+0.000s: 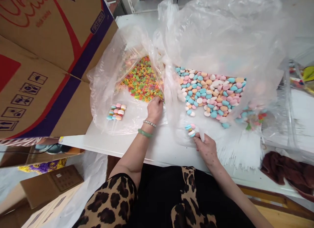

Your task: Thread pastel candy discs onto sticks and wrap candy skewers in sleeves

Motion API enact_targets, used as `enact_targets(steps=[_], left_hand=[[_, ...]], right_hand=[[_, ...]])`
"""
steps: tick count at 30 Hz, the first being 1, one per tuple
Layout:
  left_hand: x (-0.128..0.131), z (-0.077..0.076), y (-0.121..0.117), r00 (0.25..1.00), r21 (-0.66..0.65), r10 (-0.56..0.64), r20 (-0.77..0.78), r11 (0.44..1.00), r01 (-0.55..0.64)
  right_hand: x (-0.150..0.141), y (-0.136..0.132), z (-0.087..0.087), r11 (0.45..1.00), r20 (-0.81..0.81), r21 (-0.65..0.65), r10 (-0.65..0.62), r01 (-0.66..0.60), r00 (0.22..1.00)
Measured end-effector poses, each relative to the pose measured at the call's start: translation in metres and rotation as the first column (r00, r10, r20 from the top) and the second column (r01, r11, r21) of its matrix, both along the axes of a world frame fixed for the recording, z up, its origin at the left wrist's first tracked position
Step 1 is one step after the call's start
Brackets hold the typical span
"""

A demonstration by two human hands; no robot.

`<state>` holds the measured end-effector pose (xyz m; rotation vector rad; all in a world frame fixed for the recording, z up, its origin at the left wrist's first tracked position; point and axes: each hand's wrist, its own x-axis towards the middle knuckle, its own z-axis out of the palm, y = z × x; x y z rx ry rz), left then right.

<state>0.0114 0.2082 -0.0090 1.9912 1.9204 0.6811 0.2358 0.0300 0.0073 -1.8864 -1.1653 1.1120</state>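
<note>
Fingers [198, 141] of your right hand [207, 151]: thumb and index pinching the near end of a candy stack [190, 130], with a short white piece sticking up by the thumb, too blurred to name. The stack is pastel discs in blue, pink and white with yellowish rings between, just in front of those fingertips and short of the disc pile. Your left hand [155, 111] is at the near right edge of the candy rings [144, 79], fingers bunched with the tips down; can't tell if they're pinching a ring. Left wrist has a beaded bracelet [149, 123] and a green bangle [145, 133].

Rings are orange, green, yellow and red, heaped in a clear plastic bag [104, 90] in front of you to the left. Pastel discs [208, 94], blue, pink, white and peach, are spread at the bigger clear bag [225, 35] on the right. Three more stacks [116, 112] lie side by side left of the rings, well apart from your left hand.

White sticks [241, 151] fan out on the white surface [162, 151] right of your right hand; brown cloth [286, 169] past them at the near edge. Big printed cardboard box [80, 74] on your left, smaller box [52, 185] lower down. Leopard-print sleeve [105, 201] on your left arm.
</note>
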Motion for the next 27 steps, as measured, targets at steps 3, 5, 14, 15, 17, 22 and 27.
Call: enact_targets(steps=[3,5,14,15,17,22,27], left_hand=[[0.002,0.006,0.002,0.983,-0.048,-0.107,-0.149,0.994,0.1],[0.001,0.007,0.003,0.967,-0.068,-0.165,-0.194,0.986,0.154],[-0.012,0.01,-0.016,0.979,-0.049,-0.05,0.198,0.997,0.061],[-0.01,0.016,-0.027,0.935,-0.099,0.009,0.354,0.995,0.029],[-0.003,0.031,-0.054,0.724,-0.26,0.121,0.679,0.962,0.083],[0.027,0.052,-0.11,0.249,-0.419,0.342,0.906,0.812,0.408],[0.036,0.044,-0.117,0.097,-0.433,0.441,0.892,0.773,0.464]], right_hand=[[-0.001,-0.001,0.003,1.0,-0.03,0.019,-0.007,0.008,1.0],[-0.001,-0.001,0.004,1.0,-0.05,0.024,-0.017,0.018,0.999],[0.0,0.0,0.013,0.999,-0.181,-0.048,-0.014,0.006,0.983],[0.0,-0.001,0.016,0.999,-0.173,-0.039,-0.004,-0.003,0.985],[-0.003,-0.003,0.021,0.999,-0.143,0.008,0.033,-0.032,0.989],[-0.015,-0.007,0.029,0.957,0.024,0.203,0.206,-0.206,0.978],[-0.015,-0.01,0.027,0.936,0.147,0.253,0.212,-0.244,0.966]])
